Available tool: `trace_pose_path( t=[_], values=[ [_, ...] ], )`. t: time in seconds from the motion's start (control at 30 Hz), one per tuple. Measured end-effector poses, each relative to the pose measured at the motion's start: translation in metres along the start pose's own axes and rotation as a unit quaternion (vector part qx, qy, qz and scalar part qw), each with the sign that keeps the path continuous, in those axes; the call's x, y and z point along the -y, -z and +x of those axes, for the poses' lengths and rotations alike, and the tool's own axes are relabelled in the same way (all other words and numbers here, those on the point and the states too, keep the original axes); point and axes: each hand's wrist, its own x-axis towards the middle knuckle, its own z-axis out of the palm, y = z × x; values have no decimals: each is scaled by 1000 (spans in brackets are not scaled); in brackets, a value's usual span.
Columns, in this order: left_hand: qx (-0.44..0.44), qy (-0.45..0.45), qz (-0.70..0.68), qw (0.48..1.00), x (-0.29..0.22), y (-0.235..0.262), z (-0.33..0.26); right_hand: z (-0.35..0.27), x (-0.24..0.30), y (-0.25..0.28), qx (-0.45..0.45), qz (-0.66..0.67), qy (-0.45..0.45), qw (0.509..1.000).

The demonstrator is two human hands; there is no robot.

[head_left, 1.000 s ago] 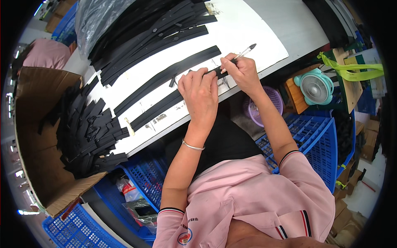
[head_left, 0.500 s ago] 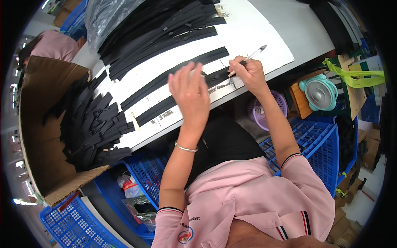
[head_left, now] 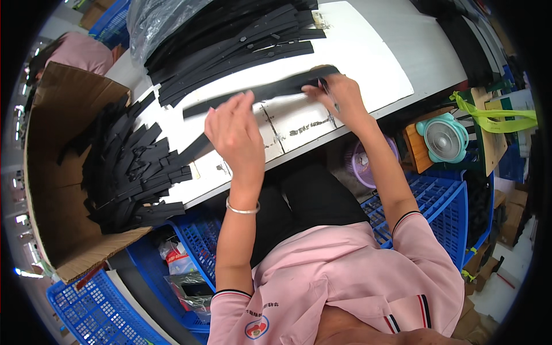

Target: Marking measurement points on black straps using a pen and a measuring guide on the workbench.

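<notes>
Left hand (head_left: 233, 129) raised above the white sheet (head_left: 368, 63), fingers spread and released, gripping nothing; a second black strip (head_left: 198, 148) lying just below and left of those fingertips. Right hand (head_left: 339, 95) pressed down on the far end of a long black strip (head_left: 259, 94), fingers curled around a thin pen (head_left: 329, 95), seemingly to pin the strip flat against the sheet. Strip stretched across the sheet from the right fingers toward the left, passing just beyond the left fingertips. Dark smudged marks on the sheet between the two hands.

Beyond the fingers, a stack of black strips (head_left: 241, 40) fanned side by side, likely kept within easy reach. Left of the left hand, a cardboard box (head_left: 54, 167) open on its side, crammed with a heap of black strips (head_left: 129, 172) spilling toward the table edge. Right of the right hand, below the table, a small teal fan (head_left: 443, 138) and a blue plastic crate (head_left: 443, 201). Nearer the body, another blue crate (head_left: 100, 310) at lower left. A person in pink (head_left: 80, 52) at upper left, well apart. Silver bracelet (head_left: 241, 208) on the left wrist.
</notes>
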Motion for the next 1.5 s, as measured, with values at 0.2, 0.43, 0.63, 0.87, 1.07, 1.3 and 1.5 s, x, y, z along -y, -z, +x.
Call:
trace_pose_path(
  t=[0.2,0.43,0.63,0.87,1.07,1.3,1.5],
  values=[
    [164,15,2,986,-13,3,-50,21,-24,17,-15,391,-177,903],
    [176,5,18,984,-12,5,-53,-48,0,32,-122,158,-107,974],
    [223,14,36,974,-20,15,-64,-86,2,11,-84,-85,86,989],
    [231,-14,-4,973,-38,12,-54,-77,-25,23,-70,-53,75,993],
    [230,-69,-44,970,-56,-26,-46,-79,-21,17,-75,-41,74,994],
    [214,34,-27,976,-34,14,-63,-83,-29,18,-78,-106,69,989],
    [193,102,100,971,13,57,-87,-81,-34,16,-72,-93,73,990]
  ],
)
